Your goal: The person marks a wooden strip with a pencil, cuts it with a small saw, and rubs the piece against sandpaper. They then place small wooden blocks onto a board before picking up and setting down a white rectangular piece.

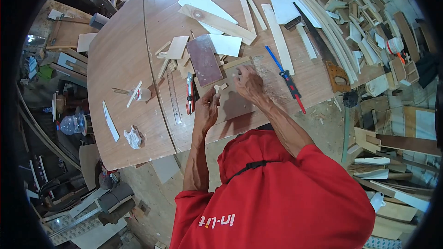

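- Red shirt (277, 193) nearest.
- Left hand (206, 110) curled, pale wood chip (217, 88) at fingertips; grip unclear.
- Right hand (249, 83) half-curled over brown board (233, 107), perhaps steadying it; hold hidden.
- Utility knife (189, 93) left, seemingly parked within reach.
- Maroon slab (204, 59) beyond, far left.

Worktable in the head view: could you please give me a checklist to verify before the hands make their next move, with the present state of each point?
1. Utility knife well away from the left hand: not ok, it lies close beside it.
2. Knife blade drawn in: cannot tell, too small to see.
3. Handsaw away from the hands: ok, it lies beyond the right hand, at the table's right side.
4. Small wooden block within reach: ok, it lies between the hands.
5. Surface beside the right hand free of sawdust: not ok, sawdust is scattered there.
6. Left hand's grip secure: cannot tell, its fingers hide it.
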`<state>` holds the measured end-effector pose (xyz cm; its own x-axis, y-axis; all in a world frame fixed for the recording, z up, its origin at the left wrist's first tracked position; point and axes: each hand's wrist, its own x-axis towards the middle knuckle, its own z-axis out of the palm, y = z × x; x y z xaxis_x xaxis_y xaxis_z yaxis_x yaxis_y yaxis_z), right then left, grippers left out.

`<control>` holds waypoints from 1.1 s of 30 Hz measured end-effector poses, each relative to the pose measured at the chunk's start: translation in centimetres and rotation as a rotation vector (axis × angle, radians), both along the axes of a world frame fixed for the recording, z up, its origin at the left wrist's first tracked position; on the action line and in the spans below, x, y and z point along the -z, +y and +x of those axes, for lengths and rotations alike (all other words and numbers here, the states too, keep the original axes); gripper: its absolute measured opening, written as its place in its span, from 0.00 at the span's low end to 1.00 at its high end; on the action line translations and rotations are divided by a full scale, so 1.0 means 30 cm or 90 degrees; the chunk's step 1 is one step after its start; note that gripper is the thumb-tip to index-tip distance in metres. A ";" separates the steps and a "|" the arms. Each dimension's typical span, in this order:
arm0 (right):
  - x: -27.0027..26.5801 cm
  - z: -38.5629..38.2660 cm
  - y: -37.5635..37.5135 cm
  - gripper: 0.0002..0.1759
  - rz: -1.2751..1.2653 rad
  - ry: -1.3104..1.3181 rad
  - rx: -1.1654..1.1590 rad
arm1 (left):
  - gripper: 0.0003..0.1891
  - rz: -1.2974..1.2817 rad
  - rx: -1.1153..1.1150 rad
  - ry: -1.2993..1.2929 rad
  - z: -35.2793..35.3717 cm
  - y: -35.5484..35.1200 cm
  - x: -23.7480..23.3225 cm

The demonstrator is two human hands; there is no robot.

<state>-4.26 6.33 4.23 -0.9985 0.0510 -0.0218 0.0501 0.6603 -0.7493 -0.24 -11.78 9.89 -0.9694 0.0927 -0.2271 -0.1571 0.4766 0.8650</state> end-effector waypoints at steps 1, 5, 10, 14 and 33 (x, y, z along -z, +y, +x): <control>-0.032 -0.030 -0.034 0.25 -0.002 0.003 -0.005 | 0.12 -0.002 -0.005 0.003 0.000 -0.007 -0.009; -0.087 -0.124 -0.184 0.38 0.092 -0.010 0.012 | 0.14 -0.103 -0.017 0.083 -0.003 -0.047 -0.012; -0.087 -0.209 -0.286 0.49 0.133 -0.106 -0.001 | 0.09 -0.220 -0.096 0.121 -0.023 -0.098 0.034; -0.056 -0.288 -0.330 0.52 0.135 -0.210 0.041 | 0.09 -0.359 -0.111 0.186 -0.010 -0.105 0.027; -0.070 -0.272 -0.178 0.30 -0.454 -0.216 0.041 | 0.13 -0.198 -0.103 0.274 -0.011 -0.125 -0.008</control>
<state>-12.42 0.97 6.34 -0.9267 -0.0321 -0.3744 0.3741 0.0149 -0.9273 -0.56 -15.54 10.13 -0.9770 -0.0733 0.2004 0.0873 0.7195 0.6890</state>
